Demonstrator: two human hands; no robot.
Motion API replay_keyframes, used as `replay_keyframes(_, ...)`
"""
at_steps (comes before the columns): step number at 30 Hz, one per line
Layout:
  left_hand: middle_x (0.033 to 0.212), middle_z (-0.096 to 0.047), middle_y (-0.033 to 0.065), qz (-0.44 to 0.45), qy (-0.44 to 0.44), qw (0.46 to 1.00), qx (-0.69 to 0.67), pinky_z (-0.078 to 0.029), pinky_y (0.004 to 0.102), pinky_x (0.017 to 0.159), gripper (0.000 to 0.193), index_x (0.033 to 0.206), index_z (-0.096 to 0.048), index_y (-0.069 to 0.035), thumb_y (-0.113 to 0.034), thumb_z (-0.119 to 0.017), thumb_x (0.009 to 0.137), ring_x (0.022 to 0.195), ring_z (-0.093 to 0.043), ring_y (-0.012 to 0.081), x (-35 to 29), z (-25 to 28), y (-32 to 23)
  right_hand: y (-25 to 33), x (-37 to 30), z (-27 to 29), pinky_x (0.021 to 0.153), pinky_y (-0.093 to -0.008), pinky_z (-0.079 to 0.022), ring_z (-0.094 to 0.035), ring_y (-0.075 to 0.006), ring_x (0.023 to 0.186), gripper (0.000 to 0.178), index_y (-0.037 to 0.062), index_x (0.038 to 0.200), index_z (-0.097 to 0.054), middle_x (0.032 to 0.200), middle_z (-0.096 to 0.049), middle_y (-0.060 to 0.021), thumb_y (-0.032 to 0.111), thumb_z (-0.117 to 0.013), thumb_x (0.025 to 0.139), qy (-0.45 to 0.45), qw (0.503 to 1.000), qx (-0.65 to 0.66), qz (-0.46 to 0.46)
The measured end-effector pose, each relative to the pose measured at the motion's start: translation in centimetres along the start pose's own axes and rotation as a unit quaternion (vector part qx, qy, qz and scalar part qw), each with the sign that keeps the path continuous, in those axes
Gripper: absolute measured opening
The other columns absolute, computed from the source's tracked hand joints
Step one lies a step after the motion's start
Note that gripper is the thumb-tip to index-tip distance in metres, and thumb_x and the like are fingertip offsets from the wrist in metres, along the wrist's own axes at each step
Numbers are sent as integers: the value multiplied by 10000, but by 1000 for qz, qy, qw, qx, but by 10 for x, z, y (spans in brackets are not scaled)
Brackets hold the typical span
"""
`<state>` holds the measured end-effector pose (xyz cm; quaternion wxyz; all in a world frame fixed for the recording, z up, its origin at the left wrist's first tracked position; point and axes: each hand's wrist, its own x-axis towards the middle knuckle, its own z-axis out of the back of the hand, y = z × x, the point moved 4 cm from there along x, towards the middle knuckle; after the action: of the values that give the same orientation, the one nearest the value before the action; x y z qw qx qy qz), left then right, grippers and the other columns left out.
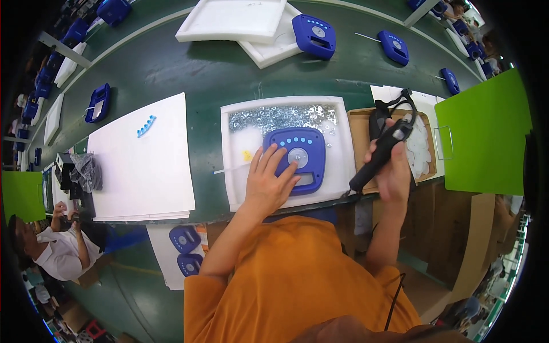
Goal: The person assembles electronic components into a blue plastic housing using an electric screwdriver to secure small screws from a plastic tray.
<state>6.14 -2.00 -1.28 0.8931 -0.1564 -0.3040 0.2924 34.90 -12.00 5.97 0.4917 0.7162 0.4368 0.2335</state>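
A blue plastic housing (315,150) with a round clear dial and a row of light blue buttons lies in a white foam tray (226,143). My left hand (267,180) rests on its left side, fingers spread over the face near the dial. In my right hand (394,177) is a black electric screwdriver (377,158), fingers wrapped round its body. Its tip points down and left, beside the tray's right edge and apart from the housing. Many small metal nuts or washers (269,119) cover the back of the tray. A thin white strip (231,168) sticks out left of the housing.
Right of the tray, a cardboard box (359,123) holds clear round discs (420,148). White sheets (140,171) with a blue strip (146,126) lie left. A green panel (483,137) stands at right. More blue housings (314,37) sit behind; a co-worker (63,246) is at far left.
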Motion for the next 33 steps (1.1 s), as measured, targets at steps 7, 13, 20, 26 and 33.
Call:
replay_keyframes(7, 1491, -693, 188, 6, -2, 1000, -7, -431, 608, 1291, 318, 1271, -860, -160, -265, -882, 971, 1499, -597, 435, -2, 1, -1, -26, 11, -29, 756, -400, -532, -640, -265, 748, 781, -115, 1424, -646, 947, -711, -182, 582, -426, 1149, 27, 984, 146, -99)
replay_keyframes(13, 1494, -692, 189, 5, -4, 1000, -4, -432, 605, 1292, 318, 1275, -861, -159, -261, -879, 974, 1497, -599, 438, -5, 0, 1, -32, 12, -40, 757, -416, -536, -648, -287, 745, 784, -159, 1344, -684, 948, -737, -217, 541, -448, 1084, 89, 977, 162, -107)
replay_keyframes(20, 1494, -691, 190, 5, -6, 1000, -15, -446, 607, 1279, 322, 1280, -854, -147, -261, -876, 980, 1490, -605, 438, -2, 2, 0, -36, 17, -36, 747, -394, -526, -637, -264, 739, 869, -126, 1343, -691, 926, -725, -188, 675, -403, 1167, 93, 978, 157, -98)
replay_keyframes(26, 1492, -690, 184, 4, -15, 1000, -16, -457, 600, 1271, 336, 1291, -847, -147, -249, -883, 972, 1489, -605, 437, -2, 0, 2, -26, 10, -57, 711, -361, -515, -620, -214, 723, 481, -46, 1340, -662, 898, -701, -131, 397, -684, 1152, 61, 995, 52, 56)
replay_keyframes(33, 1488, -691, 169, 4, -16, 1000, -23, -461, 601, 1275, 330, 1266, -856, -145, -257, -894, 958, 1497, -595, 426, -6, -1, 6, -37, 6, -103, 704, -308, -572, -678, -165, 757, 275, 10, 1210, -636, 920, -705, -87, -34, -834, 1025, 87, 974, 11, 208)
